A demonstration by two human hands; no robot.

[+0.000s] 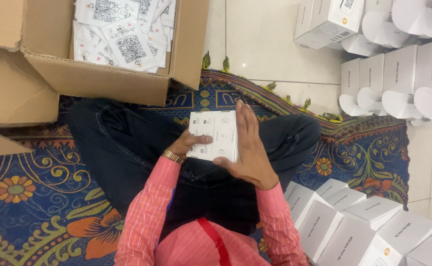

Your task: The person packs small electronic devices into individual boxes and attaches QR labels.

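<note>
Here, white box [212,134] between both hands.

A small, flat, white rectangular cardboard box [212,135] sits at the centre of the frame, above the lap of a seated person. Its broad face is turned up toward the camera, carrying small dark printed marks and symbols in rows. It is closed and tilted slightly, its long edges running roughly top to bottom of the frame.
</note>
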